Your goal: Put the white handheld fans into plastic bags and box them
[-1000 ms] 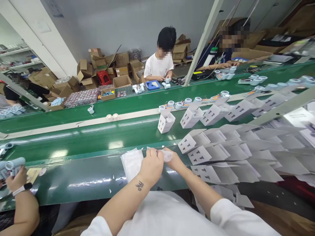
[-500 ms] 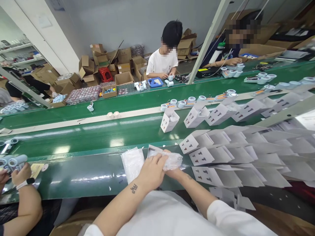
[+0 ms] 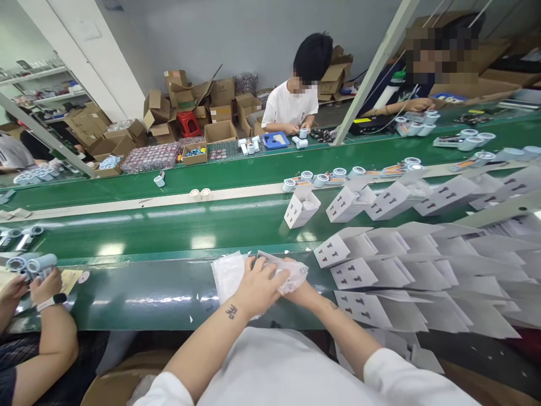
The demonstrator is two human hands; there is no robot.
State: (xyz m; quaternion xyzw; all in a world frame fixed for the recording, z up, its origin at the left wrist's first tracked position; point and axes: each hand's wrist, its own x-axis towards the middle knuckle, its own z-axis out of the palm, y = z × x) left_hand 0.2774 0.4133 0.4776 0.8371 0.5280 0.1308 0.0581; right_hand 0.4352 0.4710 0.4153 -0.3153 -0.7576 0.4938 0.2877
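My right hand [image 3: 301, 292] grips a clear plastic-wrapped bundle [image 3: 296, 275] from below, over the near edge of the workbench. Across its left end lies my left hand [image 3: 258, 288], fingers bent and somewhat apart, thumb pressing on the plastic. What the wrap holds is not visible. A pale flap [image 3: 266, 256] shows just behind my fingers, mostly hidden. Beside my left hand rests a pile of clear bubble-wrap bags [image 3: 224, 273]. Rows of open white boxes [image 3: 353, 273] with small printed pictures stand to the right of my hands.
Behind the bench [image 3: 139, 287] runs a green conveyor [image 3: 169, 231]. Filled white boxes [image 3: 302, 211] and light-blue handheld devices [image 3: 321, 179] line it. At left, a co-worker's hands [image 3: 44, 285] hold similar devices. Two people sit across the line, near a slanted post [image 3: 372, 73].
My left hand's fingers have spread and shifted slightly left on the bundle. The wrap is tilted and partly crumpled now. The camera view has turned a little to the left.
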